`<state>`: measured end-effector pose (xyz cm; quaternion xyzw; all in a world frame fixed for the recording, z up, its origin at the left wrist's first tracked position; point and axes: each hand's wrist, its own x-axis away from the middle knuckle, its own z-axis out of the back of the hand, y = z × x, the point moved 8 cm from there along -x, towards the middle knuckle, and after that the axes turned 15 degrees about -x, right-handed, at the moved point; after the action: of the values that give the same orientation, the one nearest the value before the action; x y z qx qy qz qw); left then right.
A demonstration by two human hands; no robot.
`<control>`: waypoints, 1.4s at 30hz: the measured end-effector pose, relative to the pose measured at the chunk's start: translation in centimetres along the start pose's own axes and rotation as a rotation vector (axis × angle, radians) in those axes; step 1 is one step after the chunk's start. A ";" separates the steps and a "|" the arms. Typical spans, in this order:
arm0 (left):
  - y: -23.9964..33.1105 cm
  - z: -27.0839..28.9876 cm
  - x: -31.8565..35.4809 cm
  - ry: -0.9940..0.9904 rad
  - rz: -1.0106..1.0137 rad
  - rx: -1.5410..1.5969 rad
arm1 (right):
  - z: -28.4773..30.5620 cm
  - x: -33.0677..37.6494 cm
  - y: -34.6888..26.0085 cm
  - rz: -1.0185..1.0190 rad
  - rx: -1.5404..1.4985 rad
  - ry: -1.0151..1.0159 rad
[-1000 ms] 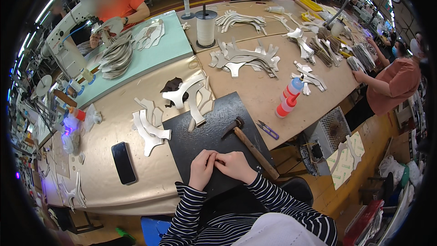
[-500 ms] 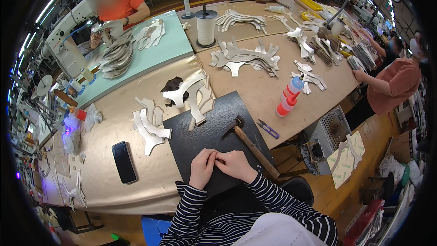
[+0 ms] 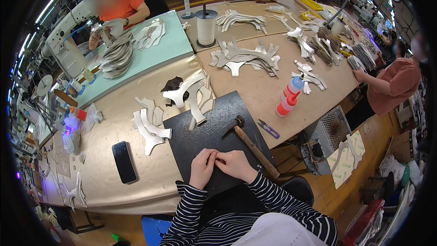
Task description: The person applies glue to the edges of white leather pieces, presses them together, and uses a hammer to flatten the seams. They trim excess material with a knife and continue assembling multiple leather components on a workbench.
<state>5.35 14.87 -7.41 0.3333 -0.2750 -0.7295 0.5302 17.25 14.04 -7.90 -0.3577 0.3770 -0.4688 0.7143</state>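
Observation:
Over the near part of a black board [image 3: 214, 114], my left hand [image 3: 203, 166] and my right hand [image 3: 236, 164] meet with their fingertips together. Both are closed, fingers curled inward. Whatever lies between them, if anything, is hidden. A hammer [image 3: 249, 143] with a wooden handle rests on the board just beyond my right hand. Pale, curved cut pieces [image 3: 149, 127] lie left of the board, and a white branched piece [image 3: 184, 92] overlaps others at its far edge, beside a crumpled dark brown scrap [image 3: 172, 85].
A phone [image 3: 124, 162] lies left of my hands. To the right are purple thread snips [image 3: 268, 129] and two bottles of red liquid [image 3: 287, 102]. A thread cone [image 3: 205, 29] stands farther back among stacked pieces [image 3: 246, 57]. One co-worker works at a sewing machine [image 3: 68, 41]; others stand around the table.
My hands keep the same pose. The co-worker at the sewing machine has shifted slightly, and a dark-clothed figure has appeared behind that person.

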 end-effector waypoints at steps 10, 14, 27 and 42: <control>-0.2 -0.1 0.0 -0.011 0.021 -0.013 | 0.0 0.1 0.2 0.012 0.021 0.006; -0.4 -0.3 0.0 -0.022 0.035 -0.013 | 0.2 0.2 0.4 0.006 -0.018 0.035; -0.5 -0.5 -0.1 -0.019 0.034 -0.047 | 0.0 0.2 0.6 0.012 -0.057 0.046; -0.2 -0.5 -0.2 -0.018 0.007 -0.062 | 0.0 0.2 0.7 -0.005 -0.047 0.045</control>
<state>5.68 15.07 -7.81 0.3090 -0.2584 -0.7387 0.5405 17.58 14.10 -8.54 -0.3646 0.4029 -0.4695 0.6959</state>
